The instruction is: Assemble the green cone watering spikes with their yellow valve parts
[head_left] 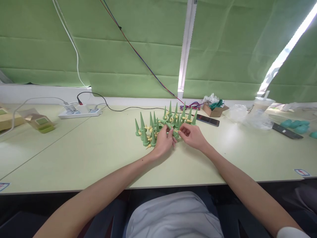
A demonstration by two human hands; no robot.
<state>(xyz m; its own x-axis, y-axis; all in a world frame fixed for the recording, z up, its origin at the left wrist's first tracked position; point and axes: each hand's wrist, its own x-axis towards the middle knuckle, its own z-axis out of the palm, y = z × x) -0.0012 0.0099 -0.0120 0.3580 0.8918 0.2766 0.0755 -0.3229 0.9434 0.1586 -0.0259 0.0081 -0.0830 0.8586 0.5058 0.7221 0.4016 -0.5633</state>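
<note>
A group of pale green cones (141, 121) with wide round bases stands upright on the table, small yellow pieces (149, 129) among them. At the near side of the group, my left hand (163, 140) is closed around a tilted green cone (168, 125), its base towards the right. My right hand (193, 135) pinches a small yellow piece (176, 131) against that cone's base end. Fingers partly hide the contact between the two. Other green cones (194, 117) stand just behind my right hand.
Behind the cones lie a dark phone (208, 120), coiled wires (194, 105) and a small cardboard box (215, 110). A drink cup (260, 105) in plastic stands right, near another dark phone (287, 131). Left are a power strip (80, 112) and an opened carton (38, 122).
</note>
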